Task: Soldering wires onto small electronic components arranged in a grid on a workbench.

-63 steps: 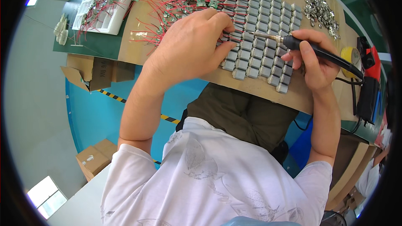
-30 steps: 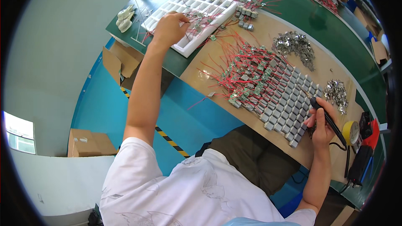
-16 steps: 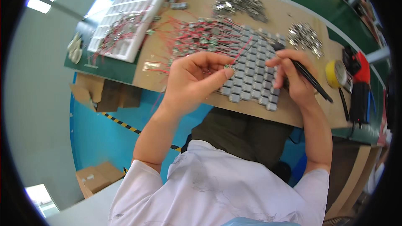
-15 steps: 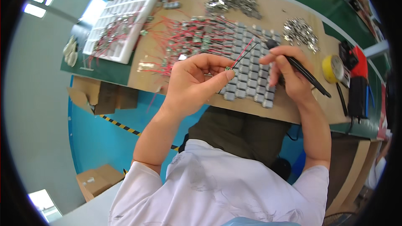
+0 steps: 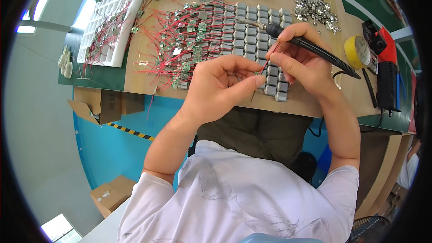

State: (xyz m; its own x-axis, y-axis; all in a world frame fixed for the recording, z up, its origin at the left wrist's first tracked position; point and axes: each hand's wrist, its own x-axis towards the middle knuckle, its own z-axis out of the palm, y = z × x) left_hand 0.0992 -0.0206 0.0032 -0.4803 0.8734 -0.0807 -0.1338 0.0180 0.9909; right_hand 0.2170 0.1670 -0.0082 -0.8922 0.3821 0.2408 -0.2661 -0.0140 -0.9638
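Facing inward, left hand (image 5: 220, 84) with fingers (image 5: 249, 86) pinched on red wire (image 5: 264, 66), right hand (image 5: 306, 65) curled around soldering iron (image 5: 321, 53).

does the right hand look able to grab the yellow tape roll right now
Probably not as is: the right hand holds the soldering iron, which likely needs putting down first. The yellow tape roll lies close on its right, apparently uncovered.

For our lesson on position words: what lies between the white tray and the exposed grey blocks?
In the head view: a strip of brown sheet, then a tangle of red-wired green circuit boards reaching the blocks.
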